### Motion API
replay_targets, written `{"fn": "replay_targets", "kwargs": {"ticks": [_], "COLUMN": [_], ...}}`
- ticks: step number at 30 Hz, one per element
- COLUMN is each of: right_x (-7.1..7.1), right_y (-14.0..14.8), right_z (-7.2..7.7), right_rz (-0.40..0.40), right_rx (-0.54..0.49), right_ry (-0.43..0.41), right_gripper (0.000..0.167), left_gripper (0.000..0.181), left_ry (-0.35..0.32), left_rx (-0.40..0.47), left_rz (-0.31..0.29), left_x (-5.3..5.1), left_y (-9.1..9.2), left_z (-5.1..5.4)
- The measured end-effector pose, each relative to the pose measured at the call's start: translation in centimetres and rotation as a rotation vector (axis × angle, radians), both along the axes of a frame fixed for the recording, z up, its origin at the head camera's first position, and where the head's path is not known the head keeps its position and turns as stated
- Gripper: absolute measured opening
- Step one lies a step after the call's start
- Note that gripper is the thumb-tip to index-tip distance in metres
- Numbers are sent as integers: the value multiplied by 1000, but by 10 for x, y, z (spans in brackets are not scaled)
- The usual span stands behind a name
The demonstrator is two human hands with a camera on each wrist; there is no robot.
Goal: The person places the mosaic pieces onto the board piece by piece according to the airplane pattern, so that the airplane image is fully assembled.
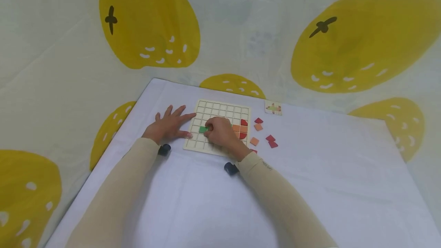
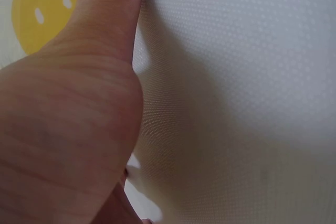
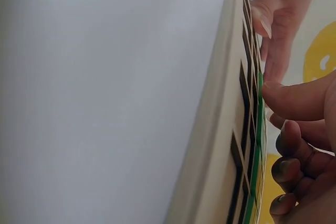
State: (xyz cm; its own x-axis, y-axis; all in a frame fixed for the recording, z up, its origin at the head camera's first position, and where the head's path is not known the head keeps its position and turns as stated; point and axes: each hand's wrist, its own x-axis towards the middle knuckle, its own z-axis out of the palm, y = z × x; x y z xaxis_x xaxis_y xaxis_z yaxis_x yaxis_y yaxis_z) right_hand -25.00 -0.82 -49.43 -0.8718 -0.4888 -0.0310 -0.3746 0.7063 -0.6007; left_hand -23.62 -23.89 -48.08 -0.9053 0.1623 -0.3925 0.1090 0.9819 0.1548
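Observation:
In the head view, a pale square grid board (image 1: 222, 107) lies on the table. The left hand (image 1: 169, 125) has its fingers spread, with fingertips on the board's left edge. Over the middle of the board, the right hand (image 1: 222, 131) is bent with thumb and index finger at a green piece (image 1: 202, 129). The right wrist view has the thumb of the right hand (image 3: 310, 129) against a green piece (image 3: 260, 81), other fingers curled; the index fingertip is partly hidden. Orange (image 1: 243, 129) and red (image 1: 242, 136) pieces sit in the board's right columns.
Right of the board lie loose red (image 1: 270, 138) and orange (image 1: 254, 141) pieces. A small patterned card (image 1: 273, 107) is at the table's back edge. Dark wrist cameras (image 1: 231, 168) hang below both wrists. White cloth (image 1: 193, 202) covers the table; a fruit-printed sheet (image 1: 241, 18) hangs behind.

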Motion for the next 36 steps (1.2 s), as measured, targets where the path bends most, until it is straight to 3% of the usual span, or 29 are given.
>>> {"fn": "replay_targets", "kwargs": {"ticks": [6,14,21,28,36], "right_x": [0,3,18,40,41], "right_y": [24,74,132,192,204], "right_z": [3,9,16,14,12], "right_rz": [17,-50,-212,-387,-482], "right_rx": [2,11,99,206,233], "right_ry": [18,-70,-177,-175,-244], "right_gripper": [20,21,24,37,48], "left_gripper": [90,90,90,91,92], "left_ry": [1,9,-10,-27,-20], "left_rx": [7,9,13,21,43], "left_rz": [-8,-2,-4,-18,-5], "left_x": [2,2,2,-1,-3], "left_y": [1,-2,2,1,-2], "left_z": [3,2,2,-2,-3]}}
